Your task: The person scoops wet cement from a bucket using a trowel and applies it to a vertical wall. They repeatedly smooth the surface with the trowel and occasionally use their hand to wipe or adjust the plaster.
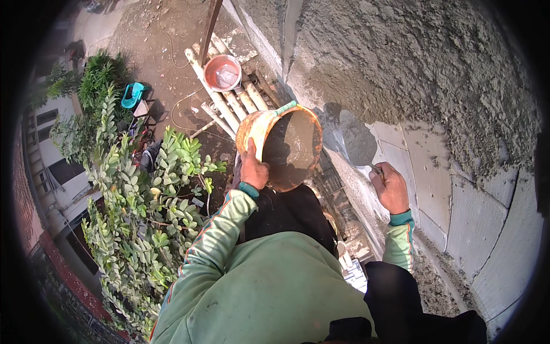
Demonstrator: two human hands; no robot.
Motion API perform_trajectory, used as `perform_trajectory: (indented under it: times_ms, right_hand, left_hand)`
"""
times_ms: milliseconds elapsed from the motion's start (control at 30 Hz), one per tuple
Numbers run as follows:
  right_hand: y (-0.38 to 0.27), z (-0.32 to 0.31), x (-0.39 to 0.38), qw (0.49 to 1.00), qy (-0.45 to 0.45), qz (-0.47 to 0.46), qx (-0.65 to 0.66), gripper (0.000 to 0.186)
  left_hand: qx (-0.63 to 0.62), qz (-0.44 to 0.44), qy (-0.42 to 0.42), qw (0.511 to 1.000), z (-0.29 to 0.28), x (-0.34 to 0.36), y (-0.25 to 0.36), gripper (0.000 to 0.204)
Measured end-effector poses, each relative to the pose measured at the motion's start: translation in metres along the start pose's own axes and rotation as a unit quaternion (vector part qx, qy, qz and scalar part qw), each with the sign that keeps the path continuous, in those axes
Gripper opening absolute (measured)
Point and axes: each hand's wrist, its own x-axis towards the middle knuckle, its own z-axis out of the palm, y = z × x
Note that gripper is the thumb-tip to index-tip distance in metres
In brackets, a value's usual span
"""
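Note:
My left hand [253, 169] grips the rim of an orange bucket [259, 127] tilted toward me, with wet grey mortar [298, 143] inside it. My right hand [391, 188] holds the handle of a trowel [356, 140] whose blade carries mortar and lies against the wall. The wall [487, 195] is made of grey blocks. Rough wet plaster [418, 63] covers its upper part. Both my sleeves are light green.
Far below lie a red basin [222, 72] on pale bamboo poles [229, 103], a leafy green bush [149, 200], a teal object [133, 94] and bare ground. A white building [54, 149] stands at the left. Scaffold planks [349, 252] run along the wall's foot.

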Motion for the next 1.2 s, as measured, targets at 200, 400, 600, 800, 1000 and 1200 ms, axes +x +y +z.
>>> perform_trajectory:
  times_ms: [200, 400, 600, 800, 1000, 1200]
  right_hand:
    - [-0.011, 0.207, 0.064, 0.962, -0.166, 0.123, -0.18, 0.028]
    - [-0.003, 0.215, 0.037, 0.976, -0.157, 0.148, -0.012, 0.038]
    - [-0.018, 0.16, 0.037, 0.978, -0.194, 0.048, 0.067, 0.033]
    - [-0.014, 0.104, 0.167, 0.834, -0.319, 0.253, 0.373, 0.02]
    - [-0.022, 0.014, 0.135, 0.947, -0.047, 0.153, 0.28, 0.023]
    - [-0.052, 0.178, 0.109, 0.976, -0.161, 0.007, -0.148, 0.023]
  left_hand:
    - [0.073, 0.057, 0.004, 0.996, 0.012, -0.038, 0.029, 0.103]
    - [-0.16, 0.047, -0.004, 0.986, 0.005, -0.001, -0.022, 0.095]
    - [-0.298, -0.072, 0.016, 0.952, 0.014, 0.018, -0.059, 0.09]
    - [-0.171, -0.1, 0.123, 0.972, 0.001, 0.013, -0.088, 0.09]
    - [-0.067, -0.139, 0.09, 0.984, -0.024, 0.015, -0.089, 0.093]
    - [0.006, -0.014, 0.077, 0.997, -0.024, 0.018, -0.056, 0.104]
